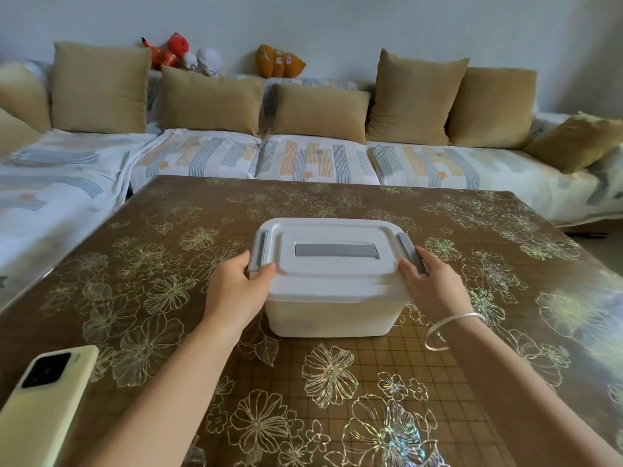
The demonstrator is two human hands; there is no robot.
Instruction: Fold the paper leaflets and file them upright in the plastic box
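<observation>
No words, brands, numbers or signs can be read anywhere in this view. On the far side, an orange plush toy [278, 62] on the sofa back carries a small pale tag with marks too small to make out. To its left, a red plush toy [168, 50] has a gold-patterned band, too blurred to tell whether it holds characters. On the near left of the tabletop [337, 382], the back of a pale yellow phone [43, 399] shows no legible logo.

That white plastic box [333, 308] has grey clips [409, 252] & grey handle [337, 250] — brown table cover [168, 264] w/ gold flower outlines; pale-yellow phone [43, 406], tan cushions [101, 89], blue-orange striped sofa cover [313, 160].
</observation>
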